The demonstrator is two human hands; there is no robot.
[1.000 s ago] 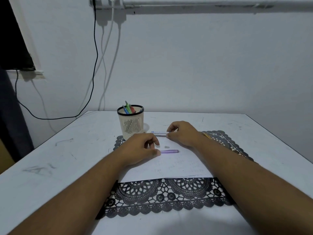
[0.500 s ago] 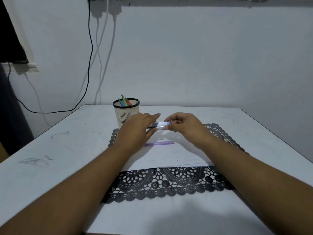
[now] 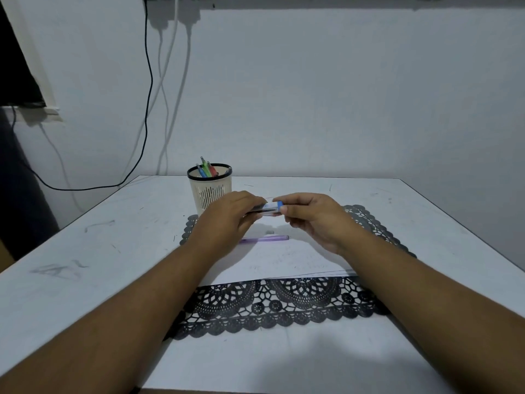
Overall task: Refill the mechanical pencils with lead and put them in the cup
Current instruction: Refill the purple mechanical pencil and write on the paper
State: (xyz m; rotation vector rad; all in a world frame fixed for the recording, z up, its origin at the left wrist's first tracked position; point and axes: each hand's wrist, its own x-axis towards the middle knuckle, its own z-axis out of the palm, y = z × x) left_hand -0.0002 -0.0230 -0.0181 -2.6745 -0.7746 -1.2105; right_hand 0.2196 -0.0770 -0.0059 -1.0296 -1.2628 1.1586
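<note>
Purple is the colour of the mechanical pencil [image 3: 265,238] that lies flat on the white paper sheet [image 3: 284,260], on the near side of the two hands and touched by neither. Both hands are raised a little above the sheet and hold one small lead case [image 3: 268,209] between them, almost level. The left hand [image 3: 227,220] has its fingers curled around the darker end of the case, and the right hand [image 3: 315,216] pinches the other end, with the blue cap, between thumb and fingertips. The cream-coloured cup [image 3: 210,189] with a black rim stands upright on the white table [image 3: 85,251], behind the left hand, and some coloured pencils [image 3: 206,169] stick out of it. A small grey piece [image 3: 270,232] lies on the sheet just behind the purple pencil; what it is I cannot tell. Under the sheet lies a black lace mat [image 3: 270,305].
</note>
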